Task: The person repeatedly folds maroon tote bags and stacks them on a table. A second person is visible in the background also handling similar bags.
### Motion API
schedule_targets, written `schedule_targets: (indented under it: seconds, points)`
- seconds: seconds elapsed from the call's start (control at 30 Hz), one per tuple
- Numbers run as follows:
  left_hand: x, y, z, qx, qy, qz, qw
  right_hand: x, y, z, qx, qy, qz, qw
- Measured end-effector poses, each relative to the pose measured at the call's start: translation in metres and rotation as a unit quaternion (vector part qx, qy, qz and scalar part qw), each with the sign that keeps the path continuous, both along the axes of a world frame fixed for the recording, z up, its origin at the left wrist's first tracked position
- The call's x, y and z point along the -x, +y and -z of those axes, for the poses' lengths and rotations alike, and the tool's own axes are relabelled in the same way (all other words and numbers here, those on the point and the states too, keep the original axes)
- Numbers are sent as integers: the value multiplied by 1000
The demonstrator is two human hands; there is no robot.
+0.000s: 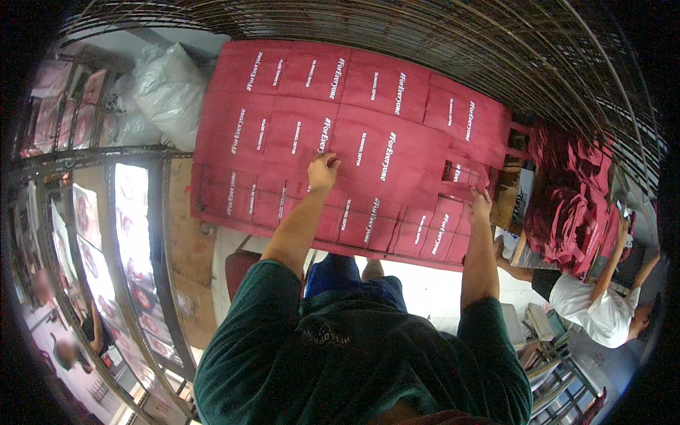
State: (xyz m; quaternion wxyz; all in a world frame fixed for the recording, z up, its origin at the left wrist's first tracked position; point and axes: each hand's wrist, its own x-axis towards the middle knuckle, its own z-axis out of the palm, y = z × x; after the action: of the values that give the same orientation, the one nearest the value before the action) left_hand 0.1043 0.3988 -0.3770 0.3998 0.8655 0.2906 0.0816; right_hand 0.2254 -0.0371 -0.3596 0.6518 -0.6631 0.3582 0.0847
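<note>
Rows of flat maroon fabric bags (283,106) with white lettering cover a long table. Toward the middle of these rows, my left hand (322,172) is closed, its bent fingers pinching the cloth near one bag's edge. My right hand (480,203) is farther right, its fingers closed on the handle end of a maroon bag (418,166). That bag lies stretched between my hands, over others. A cut-out handle opening (449,171) shows close to my right hand. My fingertips are partly hidden in both places.
A heap of maroon bags (567,205) lies on a stand at the right, with a person in a white shirt (591,308) beside it. Clear plastic sacks (168,88) sit at the far left. Wire racks (425,35) hang over the table's far side.
</note>
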Motion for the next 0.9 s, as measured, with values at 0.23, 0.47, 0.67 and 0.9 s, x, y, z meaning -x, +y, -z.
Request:
schedule_targets:
  seconds: [0.23,0.47,0.67,0.9]
  points:
    - [1,3,0,-6,4,5,1000,-2,4,-5,-50,14,-18,998]
    - [8,4,1,-113,-22,31,993,3,8,-1,108,54,11,993]
    - [36,-19,-38,-163,-43,78,983,91,-44,33,211,-10,-119,970]
    - [119,-70,-66,-151,-73,189,967,218,-85,-62,334,-63,-219,915]
